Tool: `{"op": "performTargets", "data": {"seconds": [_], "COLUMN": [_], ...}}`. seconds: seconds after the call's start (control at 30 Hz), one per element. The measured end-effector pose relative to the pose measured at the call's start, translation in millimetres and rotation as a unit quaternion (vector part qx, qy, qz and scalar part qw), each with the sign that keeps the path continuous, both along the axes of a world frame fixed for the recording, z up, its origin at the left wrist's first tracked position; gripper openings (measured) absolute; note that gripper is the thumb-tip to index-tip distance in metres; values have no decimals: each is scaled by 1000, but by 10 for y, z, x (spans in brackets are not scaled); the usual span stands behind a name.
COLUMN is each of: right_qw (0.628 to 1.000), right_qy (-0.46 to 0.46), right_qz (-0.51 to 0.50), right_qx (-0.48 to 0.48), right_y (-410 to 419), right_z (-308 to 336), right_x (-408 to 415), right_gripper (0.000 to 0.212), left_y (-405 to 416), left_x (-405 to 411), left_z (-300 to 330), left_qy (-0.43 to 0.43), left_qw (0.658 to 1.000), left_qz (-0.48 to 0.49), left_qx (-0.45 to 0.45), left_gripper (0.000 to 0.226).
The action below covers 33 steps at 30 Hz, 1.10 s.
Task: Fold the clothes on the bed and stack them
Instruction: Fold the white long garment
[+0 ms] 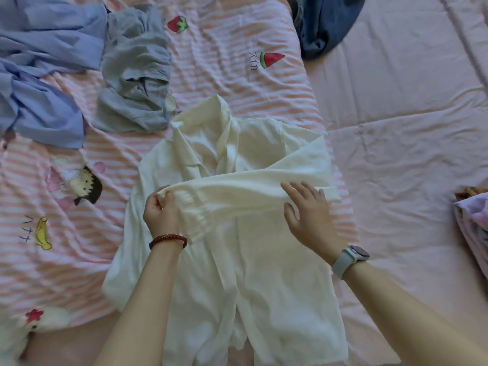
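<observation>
Covering pink bed (412, 101), striped blanket (237, 35), cream shirt (237, 260)

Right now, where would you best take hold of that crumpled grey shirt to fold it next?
Probably the grey shirt by its near lower hem, reaching from the near side: that edge lies flattest and free, while its far part is bunched beside the blue garment.

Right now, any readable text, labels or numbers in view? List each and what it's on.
"スイカ", upside down from this view, printed on the striped blanket beside the watermelon picture.
"バナナ", turned sideways, on the same blanket beside the banana picture.
Watch on the right wrist: face dark, nothing readable.
White shirt and the other clothes: no label or text visible.
</observation>
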State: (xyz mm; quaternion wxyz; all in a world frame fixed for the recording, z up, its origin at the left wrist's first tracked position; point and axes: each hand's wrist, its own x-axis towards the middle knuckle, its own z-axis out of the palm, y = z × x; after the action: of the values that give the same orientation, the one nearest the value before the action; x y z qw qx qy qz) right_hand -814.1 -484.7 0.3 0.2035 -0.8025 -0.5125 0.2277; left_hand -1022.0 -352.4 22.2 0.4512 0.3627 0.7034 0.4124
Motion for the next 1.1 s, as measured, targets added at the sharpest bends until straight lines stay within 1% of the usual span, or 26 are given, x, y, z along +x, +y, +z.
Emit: {"op": "performTargets", "data": {"seconds": [0.03,0.07,0.13,0.2,0.27,0.3,0.33,0.4,0.47,0.53,0.57,0.6,0.63,0.7,0.73,0.8,0.83,0.87,0.9,0.93,0.97,1.0,1.03,1.07,1.1], "right_qw": [1000,999,993,983,976,977,979,976,970,962,958,954,950,937,929,906,892,878,866,859,857,856,860,863,855], "right_qy": [-15,-28,-57,-77,-89,-89,-82,-40,20,68,87,107,128,179,201,257,300,352,405,447,474,494,497,496,509], "right_qz": [18,38,76,99,110,120,136,183,219,247,258,265,271,282,292,311,310,296,265,219,167,113,60,9,-42], "right_qx": [-7,-23,-73,-138,-165,-150,-131,-113,-100,-90,-87,-88,-91,-104,-110,-126,-134,-134,-128,-123,-115,-106,-96,-91,-91], "right_y": [48,100,204,299,370,397,425,428,410,383,356,325,293,219,188,154,164,183,211,243,271,303,345,392,439], "right_z": [-35,-63,-131,-197,-184,-170,-145,-122,-111,-105,-107,-107,-86,-44,-21,75,151,204,240,257,255,229,216,212,221], "right_x": [-69,-133,-244,-364,-542,-657,-787,-1087,-1392,-1679,-1812,-1938,-2063,-2296,-2401,-2587,-2671,-2744,-2811,-2865,-2911,-2942,-2943,-2928,-2888], "right_gripper": [52,52,52,51,53,54,54,53,51,48,46,45,46,51,51,53,56,58,58,57,50,37,22,10,9], "left_y": [65,127,223,247,154,67,-35,-235,-381,-472,-509,-536,-549,-519,-483,-389,-340,-287,-243,-199,-162,-137,-122,-121,-133], "left_x": [-103,-196,-371,-568,-839,-991,-1144,-1429,-1713,-1953,-2051,-2123,-2191,-2304,-2344,-2383,-2386,-2356,-2334,-2298,-2278,-2235,-2212,-2170,-2168], "left_z": [-39,-81,-177,-251,-295,-319,-350,-412,-525,-597,-606,-586,-542,-383,-285,-103,-40,39,93,159,189,229,229,256,232], "left_qy": [23,40,70,151,276,329,362,385,382,379,370,352,326,257,197,34,-63,-161,-241,-300,-334,-353,-355,-345,-311], "left_qw": [1000,999,995,982,948,927,909,888,876,862,866,879,897,929,949,981,981,967,944,921,904,894,895,904,925], "left_qz": [12,8,-26,-55,-76,-87,-102,-129,-156,-201,-215,-217,-213,-195,-175,-83,-22,23,48,51,48,45,52,61,67], "left_qx": [-8,-20,-60,-103,-139,-159,-180,-215,-251,-270,-260,-237,-209,-182,-176,-173,-180,-197,-219,-245,-261,-271,-266,-247,-210], "left_gripper": [14,16,34,45,48,51,56,67,70,55,42,28,20,30,30,25,19,16,20,25,27,27,25,22,18]}}
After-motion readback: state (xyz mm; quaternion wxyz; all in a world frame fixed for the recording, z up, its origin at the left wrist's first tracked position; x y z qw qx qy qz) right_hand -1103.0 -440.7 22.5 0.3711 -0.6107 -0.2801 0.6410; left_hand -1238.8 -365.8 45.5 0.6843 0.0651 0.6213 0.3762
